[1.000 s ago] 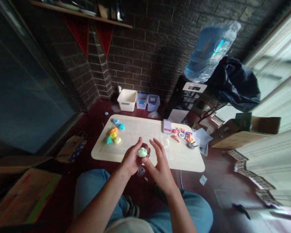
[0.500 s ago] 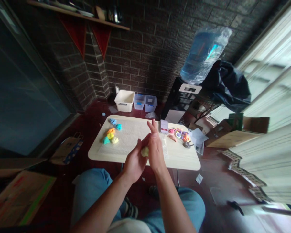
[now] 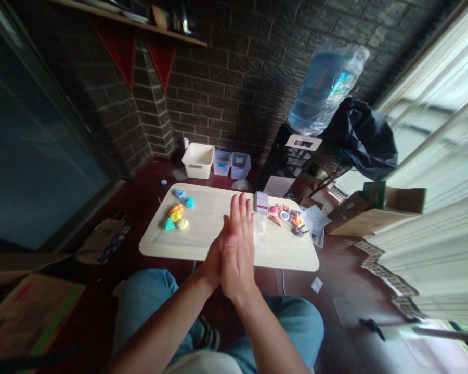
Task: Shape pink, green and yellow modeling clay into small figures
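My right hand [image 3: 238, 254] lies flat against my left hand [image 3: 214, 259], palm to palm, above the front of the pale table [image 3: 203, 252]. The lump of pale yellow modelling clay that showed between the palms is now hidden by them. On the table's left side sit soft clay lumps: blue [image 3: 179, 194], teal [image 3: 189, 203], orange [image 3: 176, 209], yellow [image 3: 175, 216], green [image 3: 169, 224] and pale yellow [image 3: 182, 224]. To the right of my hands are small colourful clay pieces [image 3: 284, 214] and a grey figure [image 3: 299, 230].
A phone [image 3: 262, 202] rests at the table's back edge. Behind stand a white bin [image 3: 198, 162], two clear bluish boxes [image 3: 239, 165] and a water dispenser [image 3: 283, 166]. Cardboard boxes [image 3: 374, 210] are at the right, and a paper bag [image 3: 101, 239] stands on the left floor.
My palms have come fully together, and the right hand has slid back towards me against the left. The pale yellow clay has gone out of sight between them.
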`<act>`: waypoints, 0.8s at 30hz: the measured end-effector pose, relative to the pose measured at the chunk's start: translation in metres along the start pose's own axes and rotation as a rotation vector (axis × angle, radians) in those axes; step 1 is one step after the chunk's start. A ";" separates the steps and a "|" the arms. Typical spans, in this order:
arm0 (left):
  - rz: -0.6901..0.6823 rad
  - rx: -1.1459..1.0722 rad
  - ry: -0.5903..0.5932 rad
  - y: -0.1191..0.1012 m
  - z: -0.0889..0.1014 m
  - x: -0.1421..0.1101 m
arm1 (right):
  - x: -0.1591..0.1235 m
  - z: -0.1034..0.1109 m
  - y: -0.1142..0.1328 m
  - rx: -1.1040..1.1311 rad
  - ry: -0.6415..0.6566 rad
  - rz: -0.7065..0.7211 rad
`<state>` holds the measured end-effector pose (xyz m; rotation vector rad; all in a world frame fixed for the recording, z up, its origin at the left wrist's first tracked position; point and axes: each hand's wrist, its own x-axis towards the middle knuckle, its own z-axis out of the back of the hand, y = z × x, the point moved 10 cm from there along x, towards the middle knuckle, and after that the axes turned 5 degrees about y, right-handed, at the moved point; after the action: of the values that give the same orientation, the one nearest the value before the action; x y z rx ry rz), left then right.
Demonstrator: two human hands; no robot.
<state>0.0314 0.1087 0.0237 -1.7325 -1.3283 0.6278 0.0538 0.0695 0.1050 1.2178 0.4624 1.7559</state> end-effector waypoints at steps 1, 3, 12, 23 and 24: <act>0.007 -0.029 0.024 -0.002 -0.005 0.001 | 0.004 0.003 -0.003 0.027 -0.029 -0.023; 0.014 -0.071 0.060 -0.005 -0.013 0.002 | 0.014 0.008 -0.014 0.113 -0.084 -0.100; -0.115 -0.140 -0.018 -0.009 -0.003 0.002 | 0.022 0.001 -0.076 0.422 -0.168 -0.452; -0.137 -0.333 -0.155 -0.018 0.016 0.005 | 0.031 0.000 -0.039 0.441 0.020 -0.145; -0.097 -0.333 -0.137 -0.018 0.017 0.007 | 0.031 0.002 -0.036 0.446 0.037 -0.116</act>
<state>0.0110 0.1218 0.0306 -1.8986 -1.6787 0.4978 0.0695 0.1131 0.0959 1.4313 0.9660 1.6257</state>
